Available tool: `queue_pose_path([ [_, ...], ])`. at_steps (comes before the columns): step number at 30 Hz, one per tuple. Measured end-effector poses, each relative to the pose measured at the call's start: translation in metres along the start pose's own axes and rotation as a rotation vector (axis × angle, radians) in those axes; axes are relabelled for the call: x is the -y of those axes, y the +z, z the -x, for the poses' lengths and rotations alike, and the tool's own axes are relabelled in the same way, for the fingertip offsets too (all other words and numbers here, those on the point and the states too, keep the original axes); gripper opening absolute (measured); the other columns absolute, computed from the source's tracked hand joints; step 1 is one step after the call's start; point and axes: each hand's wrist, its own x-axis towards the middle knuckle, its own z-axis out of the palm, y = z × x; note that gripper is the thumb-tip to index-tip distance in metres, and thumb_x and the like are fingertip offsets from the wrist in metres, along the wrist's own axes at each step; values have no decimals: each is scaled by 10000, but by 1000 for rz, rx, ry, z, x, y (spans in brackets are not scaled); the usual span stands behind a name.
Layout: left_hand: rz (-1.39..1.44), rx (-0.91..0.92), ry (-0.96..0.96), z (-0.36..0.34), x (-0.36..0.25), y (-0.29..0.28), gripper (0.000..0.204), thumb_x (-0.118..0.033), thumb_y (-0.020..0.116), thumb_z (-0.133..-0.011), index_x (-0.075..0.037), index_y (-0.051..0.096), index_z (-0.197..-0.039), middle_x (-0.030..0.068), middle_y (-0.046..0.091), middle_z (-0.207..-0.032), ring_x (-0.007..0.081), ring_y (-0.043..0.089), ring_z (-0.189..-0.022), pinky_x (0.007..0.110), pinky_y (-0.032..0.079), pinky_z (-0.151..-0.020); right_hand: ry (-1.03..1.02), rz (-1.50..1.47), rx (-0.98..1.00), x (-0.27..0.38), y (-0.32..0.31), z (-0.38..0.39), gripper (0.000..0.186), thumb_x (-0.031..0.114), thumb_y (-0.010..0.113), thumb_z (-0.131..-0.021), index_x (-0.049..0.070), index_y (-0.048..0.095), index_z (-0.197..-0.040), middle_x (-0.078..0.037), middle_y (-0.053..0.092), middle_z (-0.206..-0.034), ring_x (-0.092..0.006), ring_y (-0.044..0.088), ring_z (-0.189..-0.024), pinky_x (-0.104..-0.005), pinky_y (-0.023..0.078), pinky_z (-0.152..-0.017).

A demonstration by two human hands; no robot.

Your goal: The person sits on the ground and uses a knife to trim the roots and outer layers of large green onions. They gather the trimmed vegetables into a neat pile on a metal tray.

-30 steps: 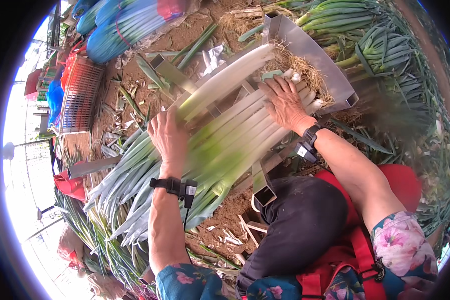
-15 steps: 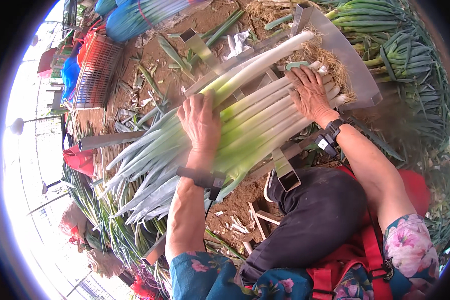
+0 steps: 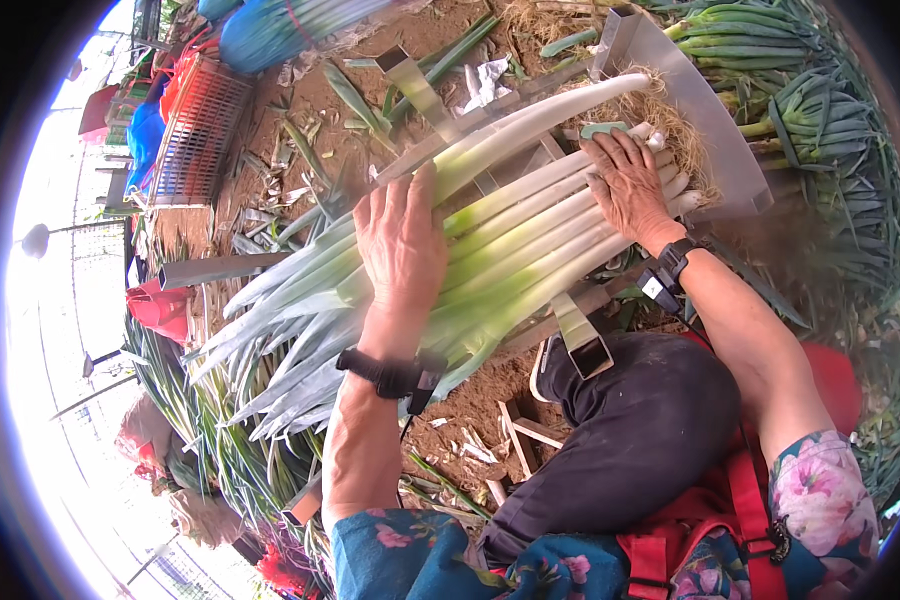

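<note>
A bundle of large green onions (image 3: pixel 530 240) lies slantwise across a metal frame, white root ends at the right and leaves spread to the left. One thick green onion (image 3: pixel 540 112) lies at the far edge, partly apart from the others, its root end bent upward. My left hand (image 3: pixel 402 235) is closed over the green part of the stalks, fingers bent over the far side and thumb hidden. My right hand (image 3: pixel 632 190) rests open on the white stems near the roots (image 3: pixel 692 150), thumb apart. By its fingertips lies a small pale-green piece (image 3: pixel 603 130).
Square metal tubes (image 3: pixel 420 95) of the frame stick out around the bundle. A translucent end plate (image 3: pixel 715 130) stands beyond the roots. More green onions (image 3: pixel 750 40) are piled at right and lower left (image 3: pixel 230 450). A plastic crate (image 3: pixel 198 130) stands far left. Scraps litter the soil.
The far green onion has slid slightly to the right, toward the end plate. My left hand's fingers have straightened a little and reach further over the stalks. My right hand stays on the white stems.
</note>
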Motion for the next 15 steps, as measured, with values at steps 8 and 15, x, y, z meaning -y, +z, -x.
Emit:
queue_pose_path([
  [8, 12, 177, 23, 15, -3, -15, 456, -59, 649, -890, -45, 603, -1343, 136, 666, -1255, 332, 620, -1144, 464, 446, -1009, 9, 119, 75, -10, 7, 10, 507, 324, 528, -1012, 95, 521, -1465, -148, 489, -1508, -370, 380, -1434, -540, 250, -1203],
  [15, -31, 358, -63, 14, 0, -15, 466, -55, 644, -903, -63, 587, -1366, 147, 671, -1214, 338, 628, -1126, 471, 450, -995, 14, 18, 7, 0, -3, 5, 527, 393, 505, -1021, 53, 569, -1419, -148, 503, -1485, -366, 361, -1445, -539, 165, -1243],
])
